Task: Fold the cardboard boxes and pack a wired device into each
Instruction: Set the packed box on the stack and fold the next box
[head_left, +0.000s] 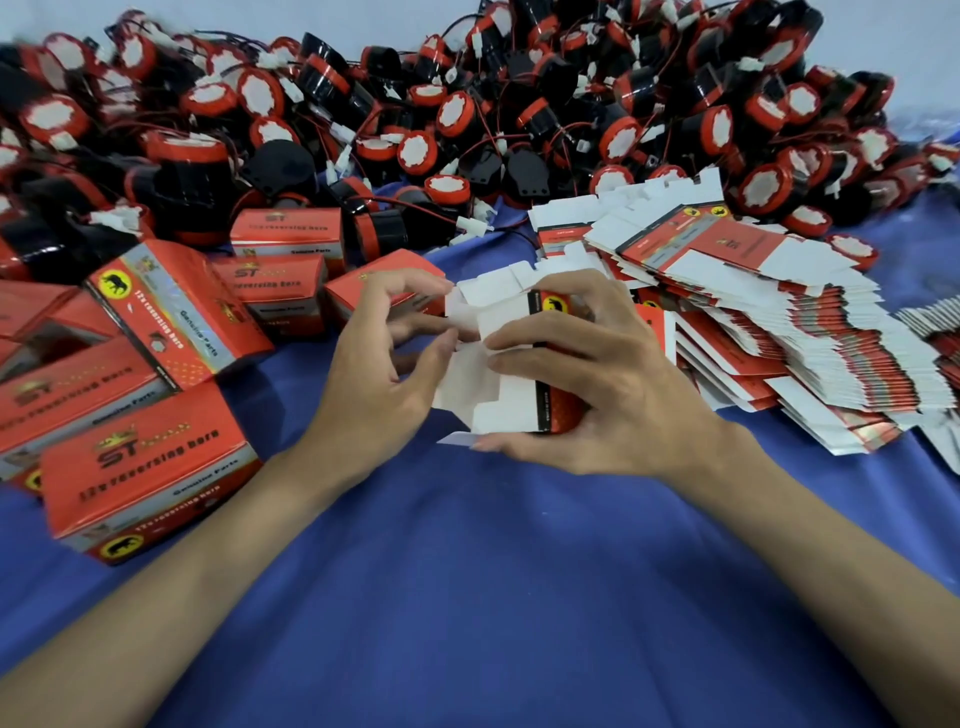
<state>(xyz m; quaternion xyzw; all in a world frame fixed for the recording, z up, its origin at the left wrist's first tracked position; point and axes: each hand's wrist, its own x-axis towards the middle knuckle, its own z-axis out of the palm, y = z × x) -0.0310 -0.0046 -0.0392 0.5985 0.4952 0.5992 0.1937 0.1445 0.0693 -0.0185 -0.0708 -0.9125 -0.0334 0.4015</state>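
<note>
A red cardboard box (514, 400) with white inner flaps sits partly folded over the blue cloth at centre. My right hand (597, 384) grips its red body, thumb below and fingers curled over the top. My left hand (384, 364) pinches and bends the white end flaps on the box's left side. A large heap of black-and-red wired devices (467, 114) with white connectors fills the back. A stack of flat unfolded boxes (779, 322) lies at the right, just behind my right hand.
Several folded red boxes (150, 462) lie at the left, some closed, one open-ended near the left edge. The blue cloth (467, 597) covers the table in front of my arms. More flat boxes (935, 332) show at the far right edge.
</note>
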